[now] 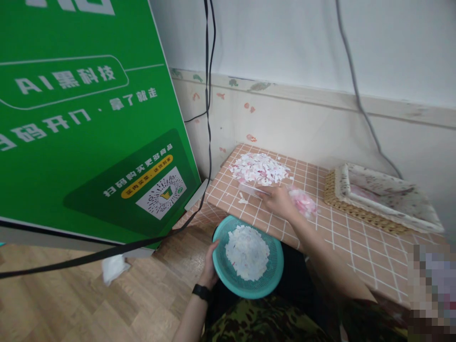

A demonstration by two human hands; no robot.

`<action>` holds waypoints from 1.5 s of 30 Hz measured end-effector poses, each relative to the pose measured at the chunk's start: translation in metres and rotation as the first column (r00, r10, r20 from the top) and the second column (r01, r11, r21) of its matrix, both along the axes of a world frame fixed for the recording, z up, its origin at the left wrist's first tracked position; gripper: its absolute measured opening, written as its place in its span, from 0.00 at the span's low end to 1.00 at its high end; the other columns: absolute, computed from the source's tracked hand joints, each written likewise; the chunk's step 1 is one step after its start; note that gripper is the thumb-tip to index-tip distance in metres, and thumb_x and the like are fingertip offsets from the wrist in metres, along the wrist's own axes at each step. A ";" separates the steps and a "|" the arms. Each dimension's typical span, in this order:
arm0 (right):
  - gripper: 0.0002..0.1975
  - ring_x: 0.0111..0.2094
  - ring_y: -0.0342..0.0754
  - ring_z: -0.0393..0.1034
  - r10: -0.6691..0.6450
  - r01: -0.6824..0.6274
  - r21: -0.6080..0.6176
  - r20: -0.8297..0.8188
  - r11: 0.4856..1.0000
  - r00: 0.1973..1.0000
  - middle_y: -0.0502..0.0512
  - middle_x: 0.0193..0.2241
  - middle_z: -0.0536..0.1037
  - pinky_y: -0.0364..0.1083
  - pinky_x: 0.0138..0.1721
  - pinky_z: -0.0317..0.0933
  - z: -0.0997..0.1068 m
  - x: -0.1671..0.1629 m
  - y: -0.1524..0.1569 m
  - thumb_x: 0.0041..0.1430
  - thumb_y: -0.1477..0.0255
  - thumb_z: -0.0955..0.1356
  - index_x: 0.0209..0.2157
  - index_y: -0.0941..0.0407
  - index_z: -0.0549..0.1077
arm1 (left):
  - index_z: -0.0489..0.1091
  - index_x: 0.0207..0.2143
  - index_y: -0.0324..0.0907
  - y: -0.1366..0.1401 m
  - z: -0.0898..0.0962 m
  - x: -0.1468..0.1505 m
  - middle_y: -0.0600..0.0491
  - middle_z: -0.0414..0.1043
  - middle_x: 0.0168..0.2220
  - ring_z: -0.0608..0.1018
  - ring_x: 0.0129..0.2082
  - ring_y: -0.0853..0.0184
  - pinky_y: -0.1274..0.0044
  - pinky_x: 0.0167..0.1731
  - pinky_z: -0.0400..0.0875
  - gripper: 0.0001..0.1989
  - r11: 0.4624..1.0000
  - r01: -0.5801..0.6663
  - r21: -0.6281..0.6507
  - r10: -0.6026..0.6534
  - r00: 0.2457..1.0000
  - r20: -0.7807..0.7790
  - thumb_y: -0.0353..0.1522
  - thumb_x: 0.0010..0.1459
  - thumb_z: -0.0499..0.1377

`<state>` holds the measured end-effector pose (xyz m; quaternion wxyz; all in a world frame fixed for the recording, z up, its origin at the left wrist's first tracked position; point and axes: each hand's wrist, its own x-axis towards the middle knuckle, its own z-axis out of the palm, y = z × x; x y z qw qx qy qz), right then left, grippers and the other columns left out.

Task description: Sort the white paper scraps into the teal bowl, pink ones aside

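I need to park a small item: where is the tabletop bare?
Bare tablecloth shows between the right forearm and the wicker basket; a smaller patch lies between the paper scraps and that basket. It is crowded around the right hand: paper scraps lie just beyond it, with the pink-and-white heap beside it.

We record: white wall (285, 42), 12 to 2 o'clock, above a cream lower wall band (302, 128) bearing red and green prints (251, 138); green vending cabinet (89, 166), 10 o'clock; wood-plank floor (153, 294), 7 o'clock; cloth-covered table (356, 249), brown with white grid, 4 o'clock. We note diffuse light.
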<state>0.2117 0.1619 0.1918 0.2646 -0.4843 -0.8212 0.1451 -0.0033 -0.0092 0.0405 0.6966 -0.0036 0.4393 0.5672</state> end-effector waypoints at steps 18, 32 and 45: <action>0.14 0.37 0.46 0.74 0.282 -0.299 -0.123 -0.133 0.946 0.950 0.52 0.37 0.80 0.44 0.39 0.65 -0.001 0.007 -0.081 0.62 0.70 0.61 0.45 0.51 0.75 | 0.75 0.30 0.36 0.010 0.036 -0.023 0.48 0.78 0.27 0.78 0.27 0.62 0.71 0.35 0.71 0.10 0.997 -0.073 0.011 0.072 0.996 0.053 0.35 0.49 0.61; 0.15 0.34 0.49 0.75 0.028 -0.021 0.039 -0.201 0.999 0.979 0.54 0.37 0.80 0.46 0.37 0.66 -0.012 -0.037 -0.020 0.60 0.70 0.62 0.46 0.52 0.75 | 0.76 0.31 0.37 0.012 0.047 -0.029 0.49 0.79 0.27 0.78 0.27 0.61 0.68 0.36 0.71 0.10 0.996 -0.057 0.062 0.054 0.998 0.041 0.35 0.49 0.61; 0.17 0.35 0.51 0.74 -0.041 0.040 0.066 0.018 0.997 0.999 0.57 0.37 0.80 0.47 0.37 0.64 0.009 -0.041 -0.013 0.59 0.72 0.62 0.48 0.54 0.74 | 0.76 0.32 0.35 0.012 0.045 -0.031 0.46 0.79 0.29 0.79 0.29 0.58 0.68 0.37 0.70 0.12 0.998 -0.043 0.038 0.040 0.997 0.060 0.36 0.49 0.60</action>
